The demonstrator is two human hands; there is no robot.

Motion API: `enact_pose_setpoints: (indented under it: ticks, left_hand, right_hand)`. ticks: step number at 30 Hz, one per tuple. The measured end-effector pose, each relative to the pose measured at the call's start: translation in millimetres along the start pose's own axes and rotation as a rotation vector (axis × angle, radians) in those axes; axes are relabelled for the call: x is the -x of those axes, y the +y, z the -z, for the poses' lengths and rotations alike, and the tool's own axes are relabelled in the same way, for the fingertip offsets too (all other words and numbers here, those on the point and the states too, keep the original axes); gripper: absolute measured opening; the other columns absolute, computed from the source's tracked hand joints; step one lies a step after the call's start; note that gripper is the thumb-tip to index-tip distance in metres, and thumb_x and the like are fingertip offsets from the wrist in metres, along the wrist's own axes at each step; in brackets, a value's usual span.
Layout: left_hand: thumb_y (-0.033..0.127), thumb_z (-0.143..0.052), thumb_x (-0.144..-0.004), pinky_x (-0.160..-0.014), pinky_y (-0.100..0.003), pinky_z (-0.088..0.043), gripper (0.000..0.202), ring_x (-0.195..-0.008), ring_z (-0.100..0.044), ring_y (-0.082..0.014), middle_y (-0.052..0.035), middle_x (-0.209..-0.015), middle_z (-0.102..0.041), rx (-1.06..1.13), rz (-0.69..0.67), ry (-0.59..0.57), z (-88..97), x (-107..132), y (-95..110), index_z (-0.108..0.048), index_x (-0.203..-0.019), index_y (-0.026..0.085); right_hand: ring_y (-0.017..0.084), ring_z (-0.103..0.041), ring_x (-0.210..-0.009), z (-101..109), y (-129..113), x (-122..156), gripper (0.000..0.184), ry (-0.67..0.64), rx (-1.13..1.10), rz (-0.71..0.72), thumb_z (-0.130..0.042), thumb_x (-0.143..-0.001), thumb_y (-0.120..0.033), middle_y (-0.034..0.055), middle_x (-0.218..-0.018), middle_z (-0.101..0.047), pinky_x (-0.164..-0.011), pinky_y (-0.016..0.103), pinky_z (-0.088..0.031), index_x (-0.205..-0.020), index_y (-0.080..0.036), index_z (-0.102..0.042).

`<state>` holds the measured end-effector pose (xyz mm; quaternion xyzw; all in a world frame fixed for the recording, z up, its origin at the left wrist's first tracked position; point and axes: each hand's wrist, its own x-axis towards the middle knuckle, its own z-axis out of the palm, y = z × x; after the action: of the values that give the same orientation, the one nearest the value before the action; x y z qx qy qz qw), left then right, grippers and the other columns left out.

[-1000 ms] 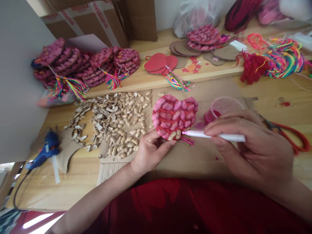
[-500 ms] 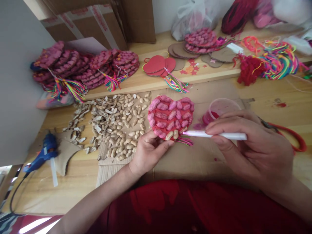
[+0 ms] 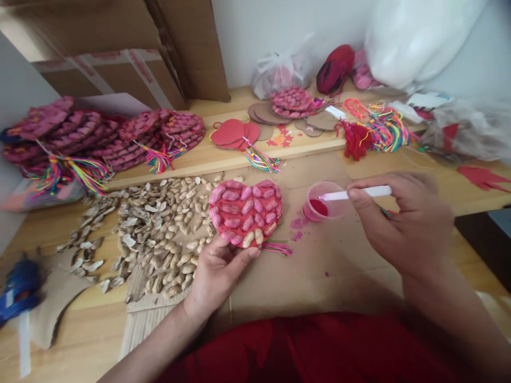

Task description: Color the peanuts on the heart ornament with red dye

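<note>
A: Since the earlier frame, my right hand (image 3: 403,223) has carried the brush (image 3: 355,193) from the heart (image 3: 245,213) to the cup (image 3: 323,205).
B: Grips?
A: Right pinched on brush. Left hand (image 3: 215,268) clamped on heart's lower edge, low over the table (image 3: 96,319).
B: Risk?
A: I judge the thin plastic cup could tip if the brush levers on its rim. Heart: flat, studded with bumpy pink shells (image 3: 231,194).

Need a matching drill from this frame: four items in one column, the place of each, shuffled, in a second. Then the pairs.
Things
1. peanut heart
2. white stick
3. blue glue gun
4. loose peanuts

Places
A. in the right hand, tip at the pink cup
B. spread on the cardboard, left of the peanut heart
C. lower edge gripped by the left hand
D. far left of the table

Pairs: 1-C, 2-A, 3-D, 4-B
</note>
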<state>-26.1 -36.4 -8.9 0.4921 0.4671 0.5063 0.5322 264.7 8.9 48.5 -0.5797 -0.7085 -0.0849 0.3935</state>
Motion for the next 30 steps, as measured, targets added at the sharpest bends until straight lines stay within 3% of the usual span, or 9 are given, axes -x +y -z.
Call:
enact_pose_setpoints:
  ticks: [12, 30]
  left_hand:
    - [0.022, -0.082, -0.083, -0.089, -0.03, -0.059, 0.019, -0.089, -0.073, -0.0173, -0.0042, -0.098, -0.08, -0.009, -0.001, -0.003, -0.5, 0, 0, -0.076, -0.101, 0.021]
    - [0.022, -0.082, -0.083, -0.086, -0.03, -0.059, 0.014, -0.084, -0.071, -0.0168, -0.0032, -0.09, -0.078, -0.008, -0.012, -0.005, -2.6, 0, 3, -0.075, -0.094, 0.02]
  right_hand:
    - [0.025, -0.065, -0.089, -15, -2, 2, 0.016, -0.013, 0.049, 0.044, -0.07, -0.088, -0.042, 0.0043, -0.094, -0.074, -0.089, 0.049, -0.046, -0.093, -0.027, -0.074]
    - [0.021, -0.066, -0.089, -14, -5, 2, 0.015, 0.004, -0.021, 0.027, -0.072, -0.087, -0.04, 0.003, -0.091, -0.075, -0.09, 0.041, -0.045, -0.091, -0.026, -0.076]
